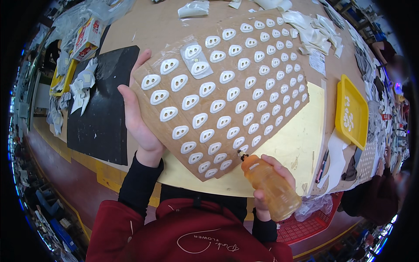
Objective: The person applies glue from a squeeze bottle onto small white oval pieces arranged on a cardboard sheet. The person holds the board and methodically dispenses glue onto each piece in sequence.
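Observation:
A brown cardboard sheet is tilted up in front of me, held at its left edge by my left hand, thumb in front and fingers mostly behind. Rows of small white rounded-triangular pieces, each with two holes, cover it. Two of them near the upper left sit on a clear plastic patch. My right hand is wrapped around a translucent orange squeeze bottle. Its dark-and-pale nozzle tip points at the sheet's lower edge, close to a white piece; whether it touches, I cannot tell.
Under the sheet lies a yellowish panel on the table. A black board is at left. At right are a yellow tray with white bits, pens and pale scraps. A red basket stands below the table edge.

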Demonstrator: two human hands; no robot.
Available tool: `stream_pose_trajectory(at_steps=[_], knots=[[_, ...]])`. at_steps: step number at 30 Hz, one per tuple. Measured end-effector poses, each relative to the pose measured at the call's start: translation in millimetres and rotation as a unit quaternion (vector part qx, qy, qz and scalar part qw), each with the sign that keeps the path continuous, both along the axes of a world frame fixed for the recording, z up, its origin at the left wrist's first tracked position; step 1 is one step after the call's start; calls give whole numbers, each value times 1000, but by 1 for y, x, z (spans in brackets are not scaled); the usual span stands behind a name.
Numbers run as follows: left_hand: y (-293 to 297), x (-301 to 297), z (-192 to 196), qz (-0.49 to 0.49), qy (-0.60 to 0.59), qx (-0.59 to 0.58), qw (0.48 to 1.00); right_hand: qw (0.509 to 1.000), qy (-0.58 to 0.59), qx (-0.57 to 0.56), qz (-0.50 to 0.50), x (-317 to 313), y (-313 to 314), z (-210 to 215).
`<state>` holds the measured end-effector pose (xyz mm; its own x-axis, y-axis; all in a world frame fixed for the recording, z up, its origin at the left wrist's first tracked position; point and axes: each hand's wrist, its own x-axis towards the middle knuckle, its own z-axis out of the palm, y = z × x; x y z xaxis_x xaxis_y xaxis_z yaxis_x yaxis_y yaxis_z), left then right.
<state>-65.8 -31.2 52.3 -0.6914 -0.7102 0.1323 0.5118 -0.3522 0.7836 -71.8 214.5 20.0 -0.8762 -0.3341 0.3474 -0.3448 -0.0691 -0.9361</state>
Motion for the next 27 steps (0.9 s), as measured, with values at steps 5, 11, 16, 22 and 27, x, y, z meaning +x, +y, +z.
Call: stream_pose_trajectory(at_steps=[5, 11, 16, 22, 27], knots=[[-1, 1, -1, -2, 14, -1, 1000, 999, -43, 4, -8, 9, 2, 3], [-1, 1, -2, -3, 10, -14, 1000, 998, -51, -29, -11, 7, 0, 0], [1, 1, 1, 1, 4, 3, 1000, 1000, -29, -3, -6, 0, -2, -1], [-2, 1, -2, -8, 7, -15, 1000, 992, -102, -72, -32, -5, -8, 2], [0, 0, 0, -2, 2, -11, 1000, 989, -113, -75, -52, -9, -5, -3]])
